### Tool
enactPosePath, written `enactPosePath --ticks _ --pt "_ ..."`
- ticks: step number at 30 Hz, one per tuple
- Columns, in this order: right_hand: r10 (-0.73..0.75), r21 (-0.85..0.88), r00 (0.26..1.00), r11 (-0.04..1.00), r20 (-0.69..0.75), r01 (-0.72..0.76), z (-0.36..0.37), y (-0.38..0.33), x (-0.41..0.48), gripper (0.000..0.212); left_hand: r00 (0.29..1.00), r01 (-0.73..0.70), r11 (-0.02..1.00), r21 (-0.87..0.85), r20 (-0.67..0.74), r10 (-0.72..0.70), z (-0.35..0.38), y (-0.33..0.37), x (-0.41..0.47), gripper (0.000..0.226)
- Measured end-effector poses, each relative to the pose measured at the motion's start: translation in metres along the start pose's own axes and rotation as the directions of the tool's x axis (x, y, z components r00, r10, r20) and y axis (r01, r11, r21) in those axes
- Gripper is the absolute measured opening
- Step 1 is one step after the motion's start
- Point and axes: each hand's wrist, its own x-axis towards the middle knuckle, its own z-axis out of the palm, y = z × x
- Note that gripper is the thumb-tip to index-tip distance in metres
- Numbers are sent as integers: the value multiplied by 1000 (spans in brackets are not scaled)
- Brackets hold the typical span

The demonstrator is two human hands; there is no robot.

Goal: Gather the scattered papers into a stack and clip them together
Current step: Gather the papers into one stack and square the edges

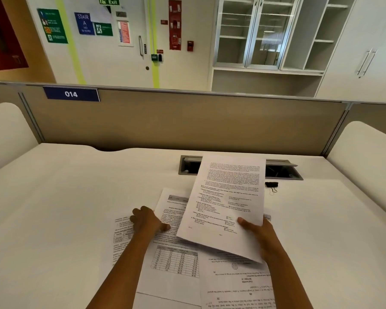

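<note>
Nearest the lens, thin white printed sheets lie fanned on the desk (65, 197): an upside-down page (236, 284) with a small spiral figure at lower right, a sheet with a ruled number table (174, 262) in the middle, and a partly covered page (120, 237) poking out to the left. Overlapping one another, they form a loose, uneven spread rather than a squared stack. Above them the right hand (257, 233) pinches a single page of dense text (225, 204) at its lower right edge, thumb on top and fingers beneath, so the flat rectangular sheet tilts up off the pile with its far end reaching over the cable hatch (283, 170). The left hand (146, 220) rests knuckles-up on the lying papers, fingers curled, pressing down on the left part of the pile; whether it actually grips an edge cannot be told. A small black binder clip (271, 184) with thin wire handles sits alone on the smooth, matte white desktop, right of the raised page and just in front of the grey metal-framed hatch, apart from all the paper. Behind the desk runs a beige fabric-faced partition (187, 121) with a grey rail on top and a blue plate (71, 94) reading 014.
</note>
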Motion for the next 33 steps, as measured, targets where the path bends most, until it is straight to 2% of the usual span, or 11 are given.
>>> enactPosePath --ticks 3,5,8,13,17,20,23,28,33 --pt "-3 4 1000 1000 -6 3 2 0 -1 46 999 -4 994 -107 40 8 -3 1 3 88" --pt "-4 3 1000 1000 -9 4 1 1 0 47 998 -34 987 -156 53 43 -4 0 4 67" --pt "-6 7 1000 1000 -6 6 -1 1 0 47 997 -79 971 -224 -23 76 -8 -2 -3 42" --pt "-24 1 1000 1000 -6 24 -3 2 1 49 981 -26 954 -299 -193 -33 -20 -23 -10 37" --pt "-16 -15 1000 1000 -19 16 -3 6 3 61 938 229 957 -177 -223 -266 -26 -51 -10 46" --pt "-19 -21 999 1000 -27 18 -2 6 4 62 914 332 913 -237 -161 -374 -26 -63 -13 66" --pt "-17 -22 999 1000 -33 16 -2 7 5 58 903 370 879 -300 -107 -417 -23 -66 -13 83" --pt "-15 -34 1000 999 -27 14 -1 6 3 64 902 364 859 -361 -93 -421 -23 -60 -16 89" --pt "-11 -38 1000 999 -23 10 -2 9 5 62 935 325 918 -225 -67 -348 -29 -61 -13 82"
